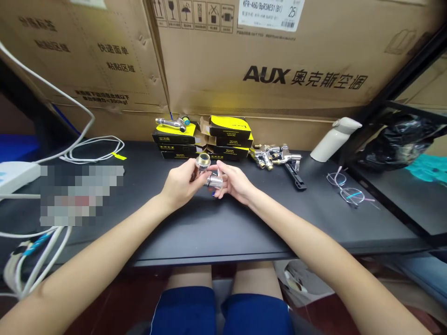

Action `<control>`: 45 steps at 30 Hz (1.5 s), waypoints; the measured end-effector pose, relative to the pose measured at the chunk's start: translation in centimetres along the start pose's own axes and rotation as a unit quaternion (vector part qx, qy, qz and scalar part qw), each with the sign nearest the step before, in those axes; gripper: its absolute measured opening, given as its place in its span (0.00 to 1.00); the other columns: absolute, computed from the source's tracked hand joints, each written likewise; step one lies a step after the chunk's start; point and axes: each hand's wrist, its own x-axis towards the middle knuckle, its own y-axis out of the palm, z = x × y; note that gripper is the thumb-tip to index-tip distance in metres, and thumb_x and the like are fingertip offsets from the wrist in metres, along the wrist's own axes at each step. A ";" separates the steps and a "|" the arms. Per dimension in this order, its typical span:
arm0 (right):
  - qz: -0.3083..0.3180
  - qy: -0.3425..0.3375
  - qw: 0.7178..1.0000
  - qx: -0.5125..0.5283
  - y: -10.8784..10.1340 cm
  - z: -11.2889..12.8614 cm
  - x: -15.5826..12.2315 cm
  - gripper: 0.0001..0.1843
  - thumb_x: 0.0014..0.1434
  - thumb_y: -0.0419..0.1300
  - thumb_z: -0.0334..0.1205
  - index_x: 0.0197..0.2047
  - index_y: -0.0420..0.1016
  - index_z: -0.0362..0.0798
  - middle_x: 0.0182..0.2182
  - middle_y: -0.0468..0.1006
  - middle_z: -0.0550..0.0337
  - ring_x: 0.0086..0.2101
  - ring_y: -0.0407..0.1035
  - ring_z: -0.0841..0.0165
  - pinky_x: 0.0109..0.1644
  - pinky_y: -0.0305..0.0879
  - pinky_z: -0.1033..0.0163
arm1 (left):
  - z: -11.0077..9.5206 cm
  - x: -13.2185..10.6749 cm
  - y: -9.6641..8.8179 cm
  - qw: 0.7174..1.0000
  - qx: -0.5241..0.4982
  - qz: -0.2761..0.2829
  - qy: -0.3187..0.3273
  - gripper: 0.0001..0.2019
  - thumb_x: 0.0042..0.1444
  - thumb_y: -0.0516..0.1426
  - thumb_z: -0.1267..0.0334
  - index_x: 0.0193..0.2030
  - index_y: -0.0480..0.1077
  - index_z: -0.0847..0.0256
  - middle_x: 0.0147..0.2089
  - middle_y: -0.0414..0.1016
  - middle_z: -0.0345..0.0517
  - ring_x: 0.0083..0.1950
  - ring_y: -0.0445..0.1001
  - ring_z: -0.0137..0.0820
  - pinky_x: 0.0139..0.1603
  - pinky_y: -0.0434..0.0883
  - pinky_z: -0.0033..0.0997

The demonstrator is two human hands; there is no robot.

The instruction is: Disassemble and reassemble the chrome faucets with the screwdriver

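Between both hands, above the dark tabletop (209,228), is a chrome faucet valve (214,181) with a brass-coloured threaded opening facing up and toward me. My left hand (183,182) is closed round its threaded end. The fingers of my right hand (233,182) curl about the cylindrical chrome end on the right; part of the valve is hidden behind them. Just behind the hands stand black-and-yellow boxes (230,125) in two stacks. On the left stack lies another chrome faucet (173,123). More chrome valves (275,156) lie in a heap to the right.
A black bar-shaped object (296,177) lies beside the heap. Farther right are a white bottle (333,139) and eyeglasses (345,188). White cables (92,146) and a power strip (17,177) occupy the left. Large cardboard cartons (279,56) form the back.
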 end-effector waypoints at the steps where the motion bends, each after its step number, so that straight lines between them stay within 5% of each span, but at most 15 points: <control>1: 0.017 0.008 1.000 -0.006 0.0 0.0 0.0 0.27 0.64 0.53 0.59 0.56 0.68 0.47 0.24 0.79 0.59 0.21 0.77 0.68 0.22 0.72 0.68 | 0.0 0.0 0.0 1.000 0.005 -0.002 0.008 0.14 0.61 0.53 0.52 0.29 0.61 0.58 0.24 0.65 0.37 0.23 0.63 0.25 0.27 0.63 0.25; 3: 0.015 -0.015 0.999 -0.045 0.0 -0.1 -0.2 0.29 0.66 0.51 0.57 0.64 0.61 0.50 0.25 0.79 0.61 0.22 0.77 0.66 0.21 0.73 0.66 | -0.2 0.0 0.0 1.000 0.001 -0.003 0.015 0.14 0.61 0.53 0.52 0.29 0.62 0.58 0.24 0.65 0.37 0.23 0.63 0.25 0.27 0.63 0.25; 6: -0.064 -0.160 0.969 -0.179 0.2 -0.4 -0.8 0.31 0.66 0.51 0.56 0.67 0.59 0.51 0.37 0.81 0.55 0.32 0.80 0.62 0.29 0.77 0.60 | -0.7 0.3 0.0 0.999 -0.032 -0.013 -0.033 0.12 0.61 0.53 0.54 0.31 0.63 0.59 0.23 0.65 0.36 0.23 0.63 0.25 0.27 0.63 0.25; 10: -0.120 -0.359 0.827 -0.416 0.3 -0.6 -1.3 0.30 0.58 0.64 0.54 0.59 0.71 0.48 0.65 0.64 0.45 0.60 0.65 0.55 0.61 0.68 0.48 | -0.8 1.0 -0.2 0.976 -0.156 -0.017 -0.150 0.12 0.64 0.52 0.54 0.34 0.63 0.59 0.24 0.68 0.36 0.21 0.64 0.24 0.25 0.63 0.25; 12: -0.130 -0.390 0.781 -0.471 0.2 -0.6 -1.2 0.25 0.58 0.64 0.53 0.54 0.75 0.47 0.61 0.69 0.44 0.60 0.65 0.56 0.64 0.63 0.46 | -0.6 1.2 -0.2 0.961 -0.210 0.001 -0.181 0.13 0.64 0.51 0.53 0.34 0.63 0.59 0.23 0.67 0.36 0.20 0.63 0.24 0.23 0.62 0.25; 16: -0.113 -0.417 0.758 -0.488 0.0 -0.9 -0.8 0.20 0.62 0.61 0.51 0.52 0.76 0.47 0.52 0.79 0.47 0.55 0.70 0.60 0.63 0.66 0.49 | -0.6 1.0 -0.4 0.977 -0.148 -0.005 -0.157 0.13 0.63 0.52 0.54 0.31 0.63 0.59 0.23 0.68 0.37 0.21 0.65 0.26 0.25 0.63 0.27; 20: -0.112 -0.404 0.782 -0.462 0.3 -1.3 -1.0 0.21 0.64 0.59 0.51 0.52 0.76 0.45 0.50 0.80 0.48 0.52 0.73 0.61 0.59 0.68 0.55 | -0.8 0.6 -0.4 0.991 -0.055 -0.037 -0.118 0.12 0.63 0.52 0.55 0.32 0.62 0.59 0.24 0.71 0.39 0.23 0.68 0.27 0.28 0.64 0.27; 26: -0.088 -0.251 0.898 -0.350 1.3 -1.0 -1.5 0.21 0.63 0.58 0.55 0.39 0.80 0.45 0.32 0.82 0.59 0.33 0.74 0.67 0.41 0.69 0.63 | 0.0 0.4 -0.3 0.997 0.029 -0.069 -0.036 0.12 0.62 0.51 0.55 0.30 0.61 0.58 0.23 0.67 0.38 0.22 0.65 0.26 0.28 0.62 0.26; 30: -0.043 -0.170 0.960 -0.220 1.5 -1.2 -1.1 0.25 0.62 0.56 0.59 0.38 0.81 0.44 0.33 0.82 0.57 0.38 0.76 0.64 0.44 0.70 0.61 | 0.7 0.4 -0.1 0.997 0.041 -0.066 -0.015 0.12 0.62 0.52 0.55 0.29 0.59 0.58 0.22 0.64 0.37 0.21 0.63 0.26 0.27 0.61 0.26; 34: -0.031 -0.127 0.973 -0.188 1.5 -2.0 -0.3 0.26 0.60 0.57 0.61 0.41 0.81 0.46 0.34 0.82 0.57 0.39 0.77 0.63 0.44 0.72 0.61 | 0.8 0.8 0.1 0.999 0.006 -0.040 -0.033 0.13 0.61 0.53 0.56 0.28 0.57 0.57 0.22 0.62 0.36 0.21 0.61 0.26 0.27 0.59 0.26; 38: -0.074 -0.123 0.972 -0.186 0.3 -1.8 0.9 0.27 0.60 0.55 0.63 0.41 0.78 0.46 0.37 0.81 0.55 0.38 0.77 0.65 0.41 0.74 0.61 | 1.4 1.5 -0.1 0.992 0.004 0.022 -0.125 0.16 0.62 0.51 0.53 0.27 0.57 0.58 0.22 0.62 0.37 0.24 0.60 0.26 0.30 0.58 0.26; 41: -0.212 -0.200 0.921 -0.258 -2.9 0.3 1.4 0.23 0.59 0.58 0.59 0.42 0.76 0.46 0.41 0.81 0.54 0.39 0.77 0.65 0.43 0.73 0.61 | 3.3 2.0 -0.7 0.978 0.030 0.079 -0.190 0.19 0.61 0.50 0.49 0.25 0.62 0.59 0.23 0.67 0.40 0.26 0.64 0.29 0.31 0.58 0.28; 43: -0.338 -0.235 0.838 -0.359 -6.1 2.3 1.4 0.20 0.61 0.57 0.54 0.44 0.75 0.45 0.43 0.81 0.52 0.42 0.76 0.65 0.48 0.72 0.60 | 4.9 2.3 -1.3 0.960 0.079 0.136 -0.231 0.21 0.60 0.50 0.48 0.23 0.65 0.60 0.24 0.71 0.43 0.28 0.68 0.32 0.31 0.58 0.29; 45: -0.409 -0.155 0.749 -0.498 -9.4 4.0 1.3 0.16 0.64 0.52 0.45 0.48 0.73 0.45 0.46 0.80 0.51 0.44 0.76 0.66 0.50 0.71 0.60 | 6.3 2.4 -1.8 0.943 0.109 0.160 -0.269 0.21 0.58 0.50 0.47 0.23 0.70 0.59 0.25 0.74 0.46 0.31 0.71 0.35 0.31 0.59 0.30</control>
